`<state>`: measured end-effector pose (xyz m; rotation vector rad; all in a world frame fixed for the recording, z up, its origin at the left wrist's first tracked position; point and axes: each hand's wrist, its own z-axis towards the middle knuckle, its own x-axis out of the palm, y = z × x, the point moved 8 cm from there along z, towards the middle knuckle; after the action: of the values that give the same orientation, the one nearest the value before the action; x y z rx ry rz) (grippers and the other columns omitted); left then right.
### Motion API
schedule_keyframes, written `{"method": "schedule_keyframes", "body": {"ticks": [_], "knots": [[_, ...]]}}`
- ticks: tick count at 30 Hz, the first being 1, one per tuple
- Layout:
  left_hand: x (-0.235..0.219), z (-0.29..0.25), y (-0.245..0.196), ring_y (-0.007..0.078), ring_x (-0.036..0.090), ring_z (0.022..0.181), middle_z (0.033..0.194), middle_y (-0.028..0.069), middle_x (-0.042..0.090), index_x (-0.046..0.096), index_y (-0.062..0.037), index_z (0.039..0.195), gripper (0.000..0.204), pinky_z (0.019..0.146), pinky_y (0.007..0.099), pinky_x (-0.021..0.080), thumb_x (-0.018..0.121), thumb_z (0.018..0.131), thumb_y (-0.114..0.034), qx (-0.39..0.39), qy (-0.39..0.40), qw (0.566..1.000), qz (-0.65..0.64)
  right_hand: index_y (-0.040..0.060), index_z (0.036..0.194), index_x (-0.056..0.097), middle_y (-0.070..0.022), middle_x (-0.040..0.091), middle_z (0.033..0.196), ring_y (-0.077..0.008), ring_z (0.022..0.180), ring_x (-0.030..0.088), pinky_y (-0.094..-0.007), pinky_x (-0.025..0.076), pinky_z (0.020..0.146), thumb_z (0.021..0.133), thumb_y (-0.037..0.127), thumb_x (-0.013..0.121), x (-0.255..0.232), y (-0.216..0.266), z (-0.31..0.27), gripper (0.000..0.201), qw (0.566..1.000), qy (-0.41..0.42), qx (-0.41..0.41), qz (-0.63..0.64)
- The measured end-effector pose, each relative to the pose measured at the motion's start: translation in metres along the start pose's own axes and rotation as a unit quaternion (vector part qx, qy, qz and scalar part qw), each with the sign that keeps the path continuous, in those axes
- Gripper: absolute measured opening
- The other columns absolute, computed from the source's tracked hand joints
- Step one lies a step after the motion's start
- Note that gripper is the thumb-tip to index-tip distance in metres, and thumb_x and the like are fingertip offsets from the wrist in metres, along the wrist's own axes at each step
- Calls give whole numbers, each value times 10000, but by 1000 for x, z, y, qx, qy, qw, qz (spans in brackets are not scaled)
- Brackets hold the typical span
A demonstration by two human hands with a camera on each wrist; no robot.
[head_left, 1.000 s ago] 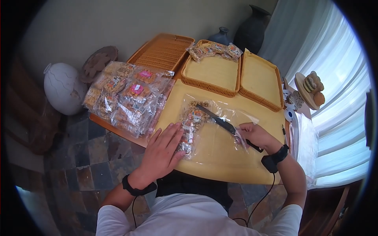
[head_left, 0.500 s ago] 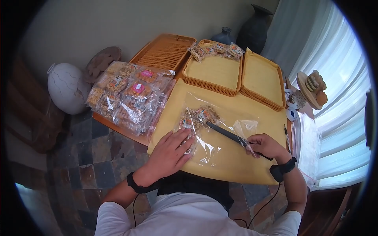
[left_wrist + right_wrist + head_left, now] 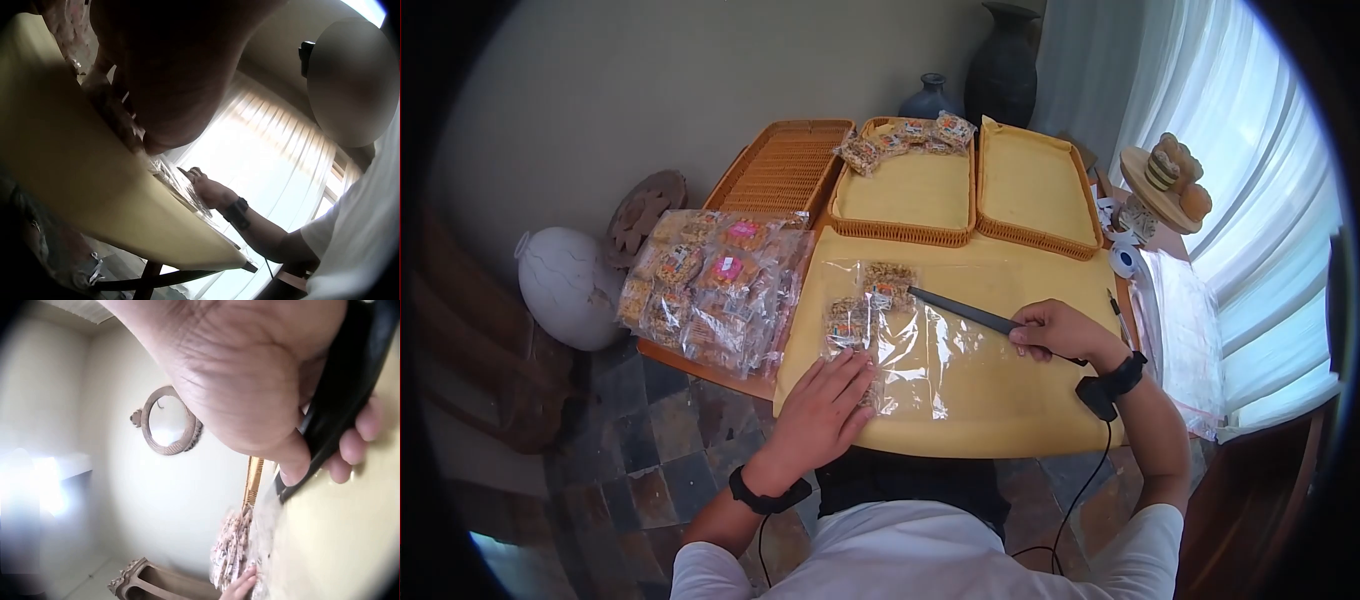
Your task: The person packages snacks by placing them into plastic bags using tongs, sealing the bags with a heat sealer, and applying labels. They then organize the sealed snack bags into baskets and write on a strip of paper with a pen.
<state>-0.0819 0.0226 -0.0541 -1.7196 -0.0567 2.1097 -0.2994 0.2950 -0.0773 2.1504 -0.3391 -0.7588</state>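
Clear flat plastic bag (image 3: 905,370): on smooth yellow tabletop (image 3: 1060,430), bumpy brown nut snacks (image 3: 887,275) inside.
Bare left hand (image 3: 820,405): flat on it.
Bare right hand (image 3: 1057,335): grips long thin black tool (image 3: 965,311).
Tool tip: pushed too hard, might rip the bag.

- The left hand (image 3: 818,405) partly hid the near packet (image 3: 869,391).
- The right hand (image 3: 1060,334) covered part of the black tool (image 3: 965,310).
- Labels (image 3: 726,268) on the left pile (image 3: 718,328) were unreadably small.
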Motion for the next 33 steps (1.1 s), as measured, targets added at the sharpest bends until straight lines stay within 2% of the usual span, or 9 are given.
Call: {"method": "schedule_keyframes", "body": {"ticks": [6, 10, 13, 15, 19, 22, 27, 30, 33], "knots": [[-1, 1, -1, 360, 474, 1517, 1594, 144, 547, 576, -57, 1511, 537, 1235, 524, 395, 648, 1047, -319, 8, 0, 1000, -6, 10, 1062, 740, 3, 713, 814, -73, 633, 602, -253, 487, 589, 1060, 207, 707, 7, 13, 23, 199, 995, 26, -96, -20], [-5, 2, -2, 376, 493, 1495, 1571, 160, 560, 581, -49, 1499, 531, 1224, 525, 405, 660, 1037, -299, 16, -5, 1000, -5, 26, 1079, 745, 7, 711, 816, -72, 640, 600, -254, 486, 600, 1060, 218, 714, 9, 24, 27, 195, 998, 7, -61, -7], [-12, 8, 2, 406, 525, 1453, 1558, 195, 565, 580, -39, 1500, 536, 1203, 522, 424, 678, 1027, -268, 28, -9, 999, -38, 33, 1077, 746, 14, 711, 821, -67, 659, 608, -250, 491, 617, 1061, 239, 721, 16, 31, 33, 208, 993, 32, -108, -31], [-30, 16, 10, 413, 517, 1453, 1578, 223, 535, 555, -9, 1509, 565, 1201, 513, 418, 687, 1021, -261, 14, -70, 996, -52, 21, 1085, 747, 12, 716, 838, -62, 673, 608, -246, 499, 636, 1064, 253, 720, 20, 35, 26, 234, 995, 52, -77, -19], [-25, 40, 28, 418, 428, 1527, 1669, 240, 422, 455, 47, 1568, 674, 1245, 514, 350, 661, 1043, -323, -25, -66, 997, 19, 27, 1122, 755, 28, 716, 859, -55, 698, 616, -240, 507, 661, 1058, 275, 729, 2, 22, 25, 257, 996, 55, -51, -41], [-7, 49, 41, 405, 356, 1582, 1703, 237, 376, 396, 44, 1613, 750, 1280, 530, 286, 609, 1063, -419, -46, -22, 996, 74, 31, 1114, 755, -50, 722, 821, -138, 714, 655, -299, 535, 701, 992, 224, 763, -10, 27, 22, 228, 985, 34, -95, -142], [2, 53, 49, 383, 295, 1621, 1727, 234, 338, 332, 36, 1653, 819, 1304, 541, 229, 560, 1070, -491, -45, -17, 994, 98, 19, 1238, 731, -201, 730, 1016, -365, 929, 701, -420, 556, 862, 942, 215, 797, -10, 57, 16, 361, 894, -168, -290, -298], [1, 56, 50, 382, 294, 1622, 1726, 235, 339, 325, 37, 1656, 821, 1308, 542, 224, 558, 1070, -490, -44, -14, 993, 106, 49, 1232, 726, -187, 722, 1126, -403, 1044, 689, -484, 560, 911, 929, 255, 795, -2, 58, 33, 373, 881, -201, -271, -333], [4, 57, 54, 386, 278, 1627, 1735, 237, 319, 316, 38, 1659, 828, 1312, 545, 216, 561, 1070, -491, -37, -5, 994, 105, 43, 1216, 728, -189, 709, 1097, -400, 1031, 688, -483, 563, 898, 928, 265, 787, 6, 65, 44, 369, 875, -210, -260, -349]]}}
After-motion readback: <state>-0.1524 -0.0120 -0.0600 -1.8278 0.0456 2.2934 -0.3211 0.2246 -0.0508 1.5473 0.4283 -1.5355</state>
